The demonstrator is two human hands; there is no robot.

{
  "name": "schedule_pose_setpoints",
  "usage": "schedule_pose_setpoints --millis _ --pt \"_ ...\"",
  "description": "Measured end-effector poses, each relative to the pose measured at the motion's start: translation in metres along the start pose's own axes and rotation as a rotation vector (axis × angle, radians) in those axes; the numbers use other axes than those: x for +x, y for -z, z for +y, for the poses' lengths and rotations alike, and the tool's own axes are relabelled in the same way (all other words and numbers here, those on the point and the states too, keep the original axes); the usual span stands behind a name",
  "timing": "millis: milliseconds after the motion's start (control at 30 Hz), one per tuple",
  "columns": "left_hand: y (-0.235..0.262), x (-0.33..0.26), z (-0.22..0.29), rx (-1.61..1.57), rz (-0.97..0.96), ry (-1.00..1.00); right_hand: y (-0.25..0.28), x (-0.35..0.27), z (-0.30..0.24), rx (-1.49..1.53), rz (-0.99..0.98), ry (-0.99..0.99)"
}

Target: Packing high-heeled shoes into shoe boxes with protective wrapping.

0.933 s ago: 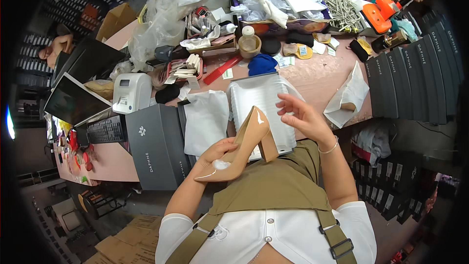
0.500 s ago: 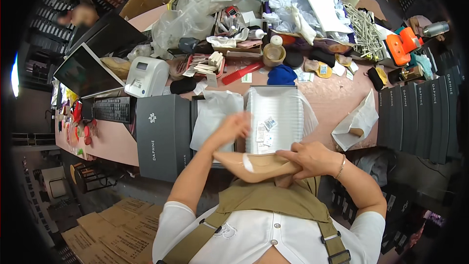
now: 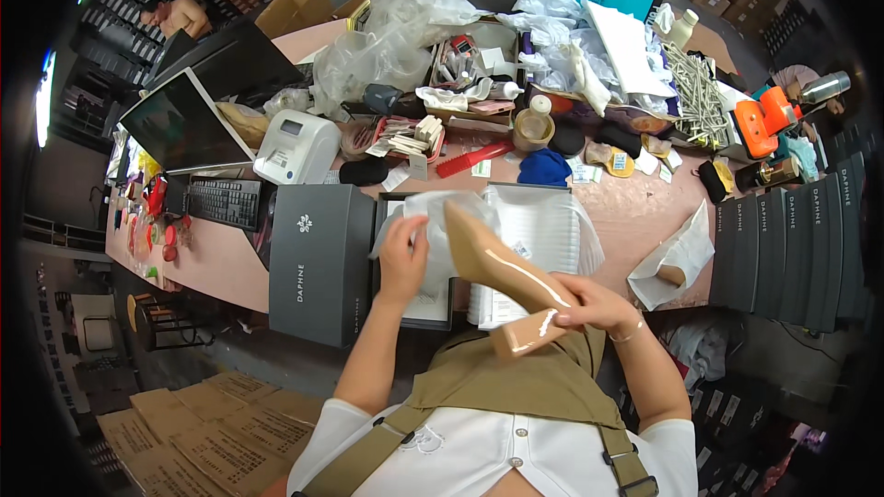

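Observation:
My right hand [image 3: 597, 306] grips a tan heeled shoe [image 3: 502, 267] near its back end. The toe points up and away to the left, and the block heel is toward me, with bright reflections along its side. My left hand [image 3: 403, 262], fingers bent, pinches the edge of a thin white tissue paper [image 3: 451, 221] raised over the dark shoe box [image 3: 430, 322]. Beside it lies a white ribbed liner [image 3: 552, 207] with small printed slips, partly hidden behind the shoe.
A closed dark shoe box [image 3: 318, 262] stands at the left, before a keyboard [image 3: 224, 202] and label printer [image 3: 296, 149]. Stacked dark boxes [image 3: 783, 248] line the right side. White paper [image 3: 677, 253] wraps a tan item. Tools and bags crowd the table's far side.
The shoe has swung from lying sideways to pointing away, toe up, in my right hand. My left hand has moved left and closed on the tissue paper, which is now lifted.

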State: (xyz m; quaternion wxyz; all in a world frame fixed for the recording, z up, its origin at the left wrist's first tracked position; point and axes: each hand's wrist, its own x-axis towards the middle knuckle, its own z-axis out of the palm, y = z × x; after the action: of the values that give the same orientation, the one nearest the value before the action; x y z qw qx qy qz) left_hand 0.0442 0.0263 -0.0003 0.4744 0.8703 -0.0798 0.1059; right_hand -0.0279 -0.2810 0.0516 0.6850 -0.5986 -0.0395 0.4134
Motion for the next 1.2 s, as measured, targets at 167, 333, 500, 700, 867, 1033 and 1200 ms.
schedule_pose_setpoints --millis 167,333,500,700,867,1033,1200 --pt "0.024 -0.066 -0.017 0.116 0.062 -0.006 -0.028 0.059 0.015 0.129 0.022 -0.083" --pt "0.027 -0.080 -0.024 0.349 0.107 -0.133 -0.036 0.067 0.074 0.453 0.000 -0.085" --pt "0.015 -0.056 -0.003 -0.006 -0.113 0.111 -0.042 0.055 0.078 0.513 -0.067 -0.094" --pt "0.012 -0.028 0.013 0.068 -0.295 -0.242 -0.038 0.049 0.088 0.683 -0.134 0.007" --pt "0.015 -0.030 0.040 -0.074 -0.288 -0.227 -0.034 0.041 0.094 0.752 -0.131 0.104" --pt "0.016 -0.037 0.074 -0.098 -0.139 -0.605 -0.088 0.026 0.025 0.832 0.231 0.042" --pt "0.005 -0.035 0.088 -0.241 -0.118 -0.767 -0.096 0.047 0.029 0.559 0.467 0.074"
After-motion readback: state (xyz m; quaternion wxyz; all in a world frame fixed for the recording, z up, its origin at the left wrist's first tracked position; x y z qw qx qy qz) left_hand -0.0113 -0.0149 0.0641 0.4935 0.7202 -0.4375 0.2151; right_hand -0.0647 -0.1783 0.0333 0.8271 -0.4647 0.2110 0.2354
